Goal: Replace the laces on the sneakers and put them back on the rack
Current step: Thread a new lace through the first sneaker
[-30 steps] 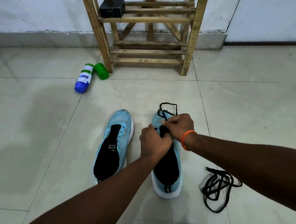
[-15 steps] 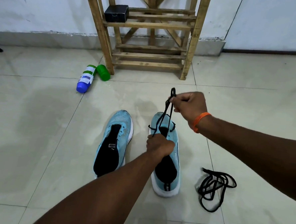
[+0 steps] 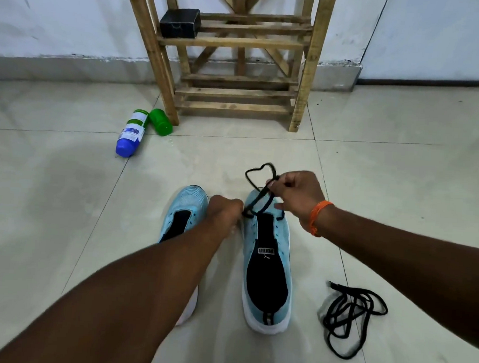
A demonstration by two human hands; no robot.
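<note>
Two light blue sneakers stand side by side on the tiled floor, toes pointing away from me. The right sneaker (image 3: 269, 267) has a black lace (image 3: 257, 174) threaded near its toe. My right hand (image 3: 295, 194), with an orange wristband, pinches that lace above the toe, a loop sticking up beyond the fingers. My left hand (image 3: 225, 211) is curled at the left edge of the same shoe, gripping the lace where it leaves the eyelets. My left forearm covers much of the left sneaker (image 3: 184, 209). A loose black lace (image 3: 350, 317) lies tangled on the floor to the right.
A wooden rack (image 3: 239, 69) stands against the white wall ahead, with a small black box (image 3: 180, 23) on one shelf. A white and blue bottle (image 3: 132, 132) and a green cap (image 3: 160, 121) lie on the floor by the rack's left leg.
My right hand has come down from its raised pull and now holds the lace low over the toe. My left hand has shifted from the tongue to the shoe's left edge.
</note>
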